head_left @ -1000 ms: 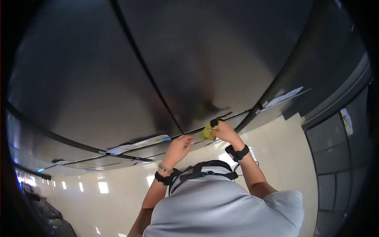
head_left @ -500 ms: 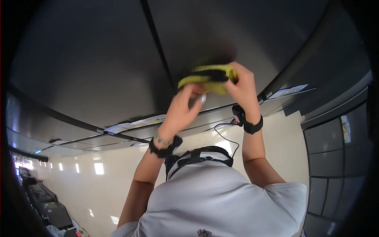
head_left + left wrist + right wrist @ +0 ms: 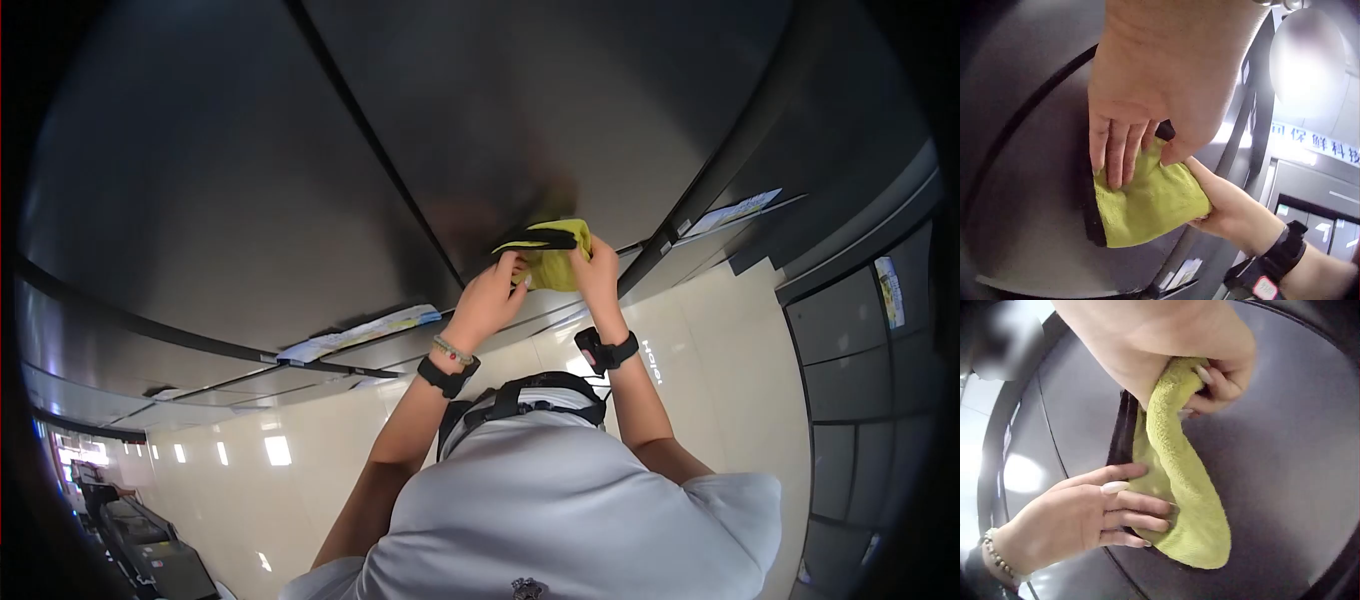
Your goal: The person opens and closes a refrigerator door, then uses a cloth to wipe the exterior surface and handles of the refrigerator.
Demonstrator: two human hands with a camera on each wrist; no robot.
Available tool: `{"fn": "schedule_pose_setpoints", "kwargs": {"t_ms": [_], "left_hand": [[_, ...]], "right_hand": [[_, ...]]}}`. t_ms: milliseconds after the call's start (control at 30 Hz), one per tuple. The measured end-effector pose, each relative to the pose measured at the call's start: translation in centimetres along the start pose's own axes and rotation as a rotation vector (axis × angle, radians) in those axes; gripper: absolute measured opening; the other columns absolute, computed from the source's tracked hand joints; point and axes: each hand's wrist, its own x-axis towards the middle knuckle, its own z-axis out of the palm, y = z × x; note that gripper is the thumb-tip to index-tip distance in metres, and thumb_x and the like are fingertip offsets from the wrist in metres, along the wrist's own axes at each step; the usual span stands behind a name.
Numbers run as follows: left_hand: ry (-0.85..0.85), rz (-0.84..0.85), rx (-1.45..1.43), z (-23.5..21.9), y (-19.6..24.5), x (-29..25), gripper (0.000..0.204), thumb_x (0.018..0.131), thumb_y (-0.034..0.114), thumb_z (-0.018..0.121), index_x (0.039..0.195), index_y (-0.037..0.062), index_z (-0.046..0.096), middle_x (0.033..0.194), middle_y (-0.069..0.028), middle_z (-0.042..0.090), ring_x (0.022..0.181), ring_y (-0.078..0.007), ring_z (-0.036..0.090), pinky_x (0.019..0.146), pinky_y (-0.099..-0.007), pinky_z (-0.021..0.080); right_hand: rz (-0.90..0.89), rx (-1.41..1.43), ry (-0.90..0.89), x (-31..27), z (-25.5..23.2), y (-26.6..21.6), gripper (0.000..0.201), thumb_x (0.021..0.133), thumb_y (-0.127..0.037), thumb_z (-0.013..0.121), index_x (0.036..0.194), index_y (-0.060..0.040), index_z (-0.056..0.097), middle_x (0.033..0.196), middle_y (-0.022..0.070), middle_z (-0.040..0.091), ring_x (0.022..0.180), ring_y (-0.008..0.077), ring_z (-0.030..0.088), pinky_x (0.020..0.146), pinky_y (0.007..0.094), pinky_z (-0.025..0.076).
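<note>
A yellow-green cloth [image 3: 556,270] with a black edge is held up in front of a dark, glossy door panel [image 3: 330,220]. My right hand [image 3: 600,280] grips its right end; in the right wrist view the fingertips curl into the bunched fabric [image 3: 1175,425]. From the left, my left hand [image 3: 487,302] reaches onto the cloth with its fingers nearly straight and laid on the fabric. The left wrist view shows those fingers spread over the yellow-green face, the thumb apart near the upper edge.
A long dark seam [image 3: 375,145] divides the panels. Printed leaflets [image 3: 360,333] hang along their lower edge, left and right. Below lies a pale shiny floor [image 3: 230,500]; dark cabinets [image 3: 855,380] stand at the right. Black straps circle both wrists.
The cloth, crumpled in the right hand at first, was lifted up the panel and spread between both hands; it is now lower again. The left hand has come onto the cloth.
</note>
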Motion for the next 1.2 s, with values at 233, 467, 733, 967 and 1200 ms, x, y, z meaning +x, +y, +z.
{"fn": "schedule_pose_setpoints", "kwargs": {"t_ms": [233,467,733,967,1200], "left_hand": [[0.591,0.201,0.007,-8.0,8.1,2.4,0.030,0.080,0.002,0.048,0.108,-0.0024,0.041,0.089,-0.0115,0.060,0.078,-0.0172,0.059,0.071,-0.0278,0.046],[0.468,0.069,-0.061,-7.7,5.8,1.8,0.013,0.080,0.002,0.048,0.092,-0.0003,0.052,0.073,-0.0100,0.062,0.069,-0.0167,0.062,0.063,-0.0257,0.046],[0.524,-0.162,-0.033,-3.7,-2.3,-5.3,0.011,0.076,0.004,0.048,0.087,0.0038,0.048,0.075,-0.0187,0.057,0.070,-0.0376,0.054,0.059,-0.0408,0.043],[0.814,-0.130,0.010,-7.6,0.2,-5.9,0.018,0.074,-0.003,0.042,0.091,-0.0046,0.049,0.082,-0.0154,0.056,0.080,-0.0266,0.056,0.072,-0.0323,0.043],[0.770,0.090,0.390,-4.6,1.2,-4.3,0.052,0.067,0.003,0.050,0.119,-0.0031,0.040,0.121,-0.0295,0.029,0.111,-0.0440,0.033,0.094,-0.0478,0.028]], "right_hand": [[-0.375,0.046,0.134,5.9,-2.3,-14.4,0.023,0.073,-0.016,0.061,0.068,0.0023,0.047,0.055,0.0155,0.043,0.048,0.0273,0.039,0.047,0.0317,0.035],[-0.308,-0.115,0.224,5.9,-0.2,-11.6,0.018,0.074,-0.016,0.056,0.074,0.0005,0.049,0.063,0.0177,0.049,0.061,0.0364,0.049,0.052,0.0375,0.038],[-0.140,-0.370,-0.102,-2.8,4.8,-9.0,0.018,0.071,-0.020,0.061,0.074,-0.0035,0.053,0.068,0.0139,0.055,0.061,0.0333,0.054,0.052,0.0382,0.042],[-0.587,-0.315,0.101,-0.1,7.1,-15.3,0.025,0.062,-0.021,0.068,0.065,-0.0052,0.048,0.059,0.0071,0.047,0.054,0.0239,0.051,0.046,0.0326,0.040],[-0.629,-0.178,0.191,1.7,6.2,-14.9,0.022,0.059,-0.015,0.067,0.060,-0.0054,0.047,0.054,0.0064,0.044,0.049,0.0232,0.047,0.044,0.0317,0.037]]}}
